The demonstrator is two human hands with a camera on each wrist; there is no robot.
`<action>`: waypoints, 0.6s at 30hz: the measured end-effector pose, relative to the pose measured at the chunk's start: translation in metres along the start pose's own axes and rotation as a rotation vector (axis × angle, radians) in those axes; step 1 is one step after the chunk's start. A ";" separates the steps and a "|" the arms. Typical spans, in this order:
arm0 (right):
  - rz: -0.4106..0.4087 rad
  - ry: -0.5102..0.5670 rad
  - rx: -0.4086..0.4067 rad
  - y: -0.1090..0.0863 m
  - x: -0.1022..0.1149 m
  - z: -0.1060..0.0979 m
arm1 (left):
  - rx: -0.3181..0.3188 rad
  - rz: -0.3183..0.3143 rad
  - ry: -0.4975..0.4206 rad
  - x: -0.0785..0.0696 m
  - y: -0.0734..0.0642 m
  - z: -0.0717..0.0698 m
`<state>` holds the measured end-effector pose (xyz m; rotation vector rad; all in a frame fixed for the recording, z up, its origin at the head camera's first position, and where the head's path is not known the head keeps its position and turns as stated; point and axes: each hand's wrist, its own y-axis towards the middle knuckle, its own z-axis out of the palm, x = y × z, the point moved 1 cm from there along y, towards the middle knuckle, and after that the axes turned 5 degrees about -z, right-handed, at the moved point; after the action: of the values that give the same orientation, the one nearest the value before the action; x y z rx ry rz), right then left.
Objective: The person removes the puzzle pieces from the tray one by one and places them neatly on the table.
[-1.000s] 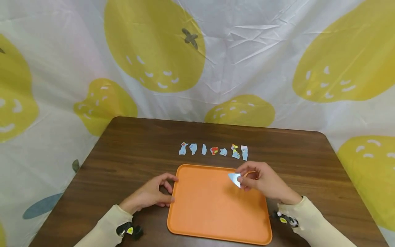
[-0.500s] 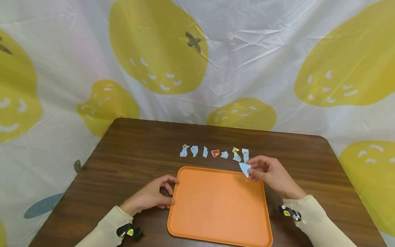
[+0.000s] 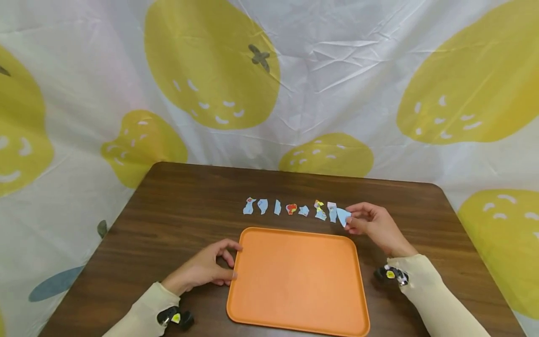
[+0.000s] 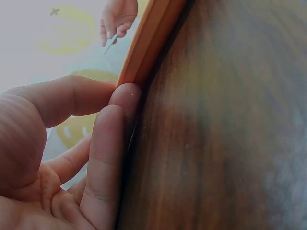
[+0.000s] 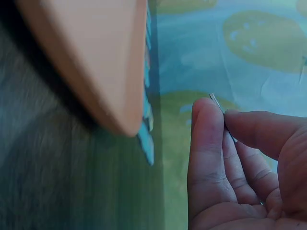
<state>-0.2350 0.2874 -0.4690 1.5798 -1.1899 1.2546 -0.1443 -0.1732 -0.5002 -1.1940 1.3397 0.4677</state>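
Note:
My right hand (image 3: 375,227) pinches a triangular light-blue paper piece (image 3: 343,216) between thumb and fingers at the right end of a row. In the right wrist view, only the thin edge of the paper piece (image 5: 216,101) shows at the fingertips. Right beside it, on the left, lies a narrow blue piece with a pale top (image 3: 331,212). My left hand (image 3: 205,268) rests its thumb and index fingertips against the left edge of an orange tray (image 3: 294,281). Those fingertips touch the tray rim (image 4: 144,48) in the left wrist view.
Several irregular picture pieces lie in a row behind the tray, among them a red one (image 3: 291,209) and a yellow-and-blue one (image 3: 320,210). All stand on a dark wooden table (image 3: 189,201). A white curtain with yellow fruit prints (image 3: 320,93) hangs behind it.
My right hand has carried the triangular paper piece from above the tray, back and to the right, to the row's right end. My left hand has stayed at the tray's edge.

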 end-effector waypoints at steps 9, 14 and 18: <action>0.040 0.081 -0.036 0.015 -0.019 -0.013 | 0.002 -0.001 -0.009 0.000 -0.001 -0.001; 0.059 0.098 -0.044 0.021 -0.025 -0.017 | -0.004 0.000 -0.009 0.000 -0.001 -0.001; 0.099 0.115 -0.028 0.024 -0.029 -0.021 | -0.002 0.004 -0.006 0.000 0.000 0.000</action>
<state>-0.2657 0.3064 -0.4930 1.4240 -1.2198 1.3673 -0.1448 -0.1733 -0.5004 -1.1913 1.3363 0.4755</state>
